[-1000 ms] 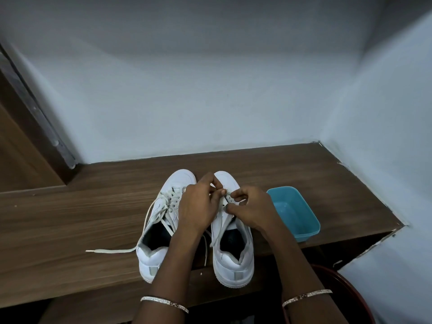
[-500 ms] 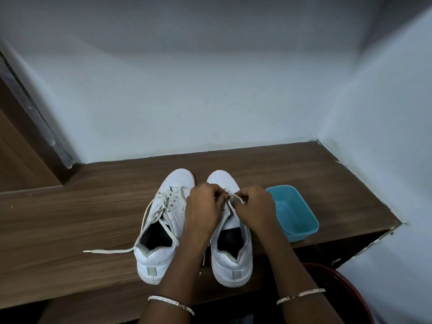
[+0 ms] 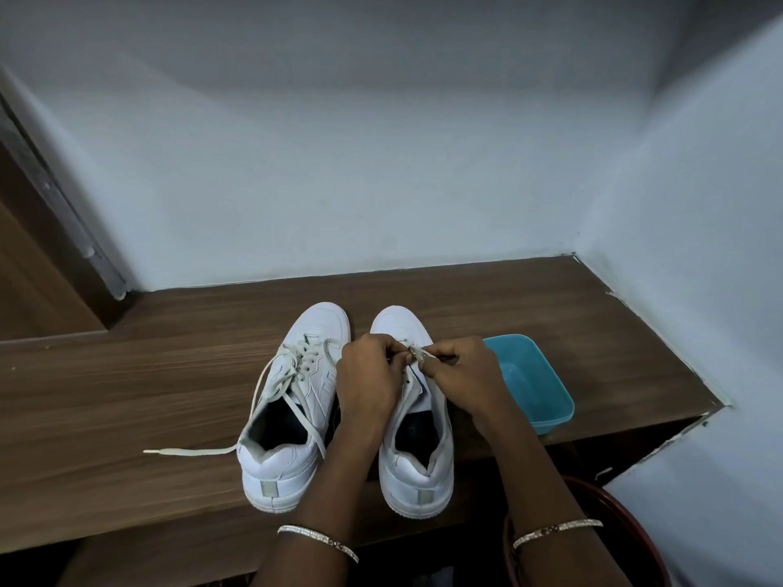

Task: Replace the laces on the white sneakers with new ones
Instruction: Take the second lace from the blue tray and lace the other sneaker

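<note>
White leather sneakers [image 3: 292, 417] side by side on a brown wooden counter [image 3: 127, 396].
Left hand [image 3: 370, 377] and right hand [image 3: 462, 374], fingers curled, pinch the pale lace [image 3: 419, 354] of the right shoe [image 3: 417, 472].

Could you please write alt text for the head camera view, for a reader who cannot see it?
The left hand and right hand pinch a lace at the front eyelets of one white sneaker; its loosely laced partner stands beside it on a wooden shelf. A teal tub sits to the right.

Open wooden shelf [image 3: 106, 396] left of sneakers [image 3: 322, 324], loose lace [image 3: 190, 451] across it, blue tub [image 3: 551, 419] close right
</note>
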The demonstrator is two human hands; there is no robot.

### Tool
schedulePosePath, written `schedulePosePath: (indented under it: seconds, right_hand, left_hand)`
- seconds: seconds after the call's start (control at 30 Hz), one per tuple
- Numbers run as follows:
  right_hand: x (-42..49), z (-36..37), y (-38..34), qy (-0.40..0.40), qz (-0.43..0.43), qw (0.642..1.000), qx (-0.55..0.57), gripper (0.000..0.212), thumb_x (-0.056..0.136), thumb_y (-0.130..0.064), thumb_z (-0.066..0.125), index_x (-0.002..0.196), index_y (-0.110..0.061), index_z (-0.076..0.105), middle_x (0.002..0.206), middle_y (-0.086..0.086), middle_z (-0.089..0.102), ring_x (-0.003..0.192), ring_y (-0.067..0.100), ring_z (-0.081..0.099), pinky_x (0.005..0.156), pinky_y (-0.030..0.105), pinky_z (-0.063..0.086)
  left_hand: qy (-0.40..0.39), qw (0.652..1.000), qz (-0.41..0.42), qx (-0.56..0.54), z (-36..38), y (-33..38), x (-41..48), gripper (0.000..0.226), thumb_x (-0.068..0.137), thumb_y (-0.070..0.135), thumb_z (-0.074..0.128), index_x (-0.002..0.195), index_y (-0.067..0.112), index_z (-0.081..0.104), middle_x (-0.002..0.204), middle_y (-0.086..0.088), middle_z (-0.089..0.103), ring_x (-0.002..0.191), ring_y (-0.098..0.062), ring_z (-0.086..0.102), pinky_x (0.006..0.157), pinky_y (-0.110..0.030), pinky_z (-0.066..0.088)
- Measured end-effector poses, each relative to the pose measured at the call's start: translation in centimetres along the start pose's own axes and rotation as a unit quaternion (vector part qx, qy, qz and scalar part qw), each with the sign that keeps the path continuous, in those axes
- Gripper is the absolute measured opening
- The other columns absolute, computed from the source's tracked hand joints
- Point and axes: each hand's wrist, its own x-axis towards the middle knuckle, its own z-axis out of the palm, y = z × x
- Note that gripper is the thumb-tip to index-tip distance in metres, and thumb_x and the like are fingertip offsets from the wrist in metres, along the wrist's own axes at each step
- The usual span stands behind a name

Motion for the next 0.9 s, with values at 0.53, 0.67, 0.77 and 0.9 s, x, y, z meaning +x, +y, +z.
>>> schedulePosePath:
  seconds: [0.53,0.67,0.77,0.9]
  right_hand:
    - [0.3,-0.1,-0.1,-0.02,0.05,0.993,0.104,0.039,0.088,-0.046,0.062,0.067,-0.015,0.07,0.069,0.001,0.071,0.073,0.02,0.068,0.078,0.041,0.054]
    - [0.8,0.9,0.5,0.036,0.03,0.995,0.087,0.009,0.088,-0.028,0.072,0.087,-0.023,0.08,0.08,-0.008,0.076,0.08,0.007,0.071,0.086,0.039,0.058]
    - [1.0,1.2,0.5,0.038,0.016,0.995,0.093,0.004,0.084,-0.025,0.077,0.086,-0.025,0.079,0.079,-0.007,0.076,0.079,0.007,0.072,0.084,0.039,0.059]
    - [1.1,1.8,0.2,0.055,0.006,0.996,0.072,0.007,0.087,-0.023,0.074,0.088,-0.016,0.077,0.081,-0.004,0.075,0.079,0.01,0.07,0.079,0.031,0.057]
  left_hand:
    - [0.005,1.0,-0.011,0.023,-0.5,0.3,0.1,0.003,0.08,0.032,0.079,0.08,0.03,0.077,0.083,0.012,0.073,0.08,-0.013,0.067,0.064,-0.029,0.05]
    - [0.005,1.0,0.001,0.015,-1.0,0.1,0.2,0.012,0.072,0.033,0.085,0.074,0.03,0.074,0.075,0.016,0.071,0.073,-0.005,0.065,0.06,-0.026,0.048]
    - [-0.017,0.999,0.017,0.03,-1.4,-0.1,0.4,0.015,0.071,0.034,0.085,0.071,0.031,0.071,0.072,0.017,0.068,0.072,-0.004,0.064,0.062,-0.029,0.051]
    - [-0.014,0.999,0.031,0.031,-1.4,-0.6,0.4,0.015,0.071,0.034,0.084,0.07,0.034,0.069,0.072,0.017,0.069,0.071,-0.005,0.064,0.064,-0.032,0.053]
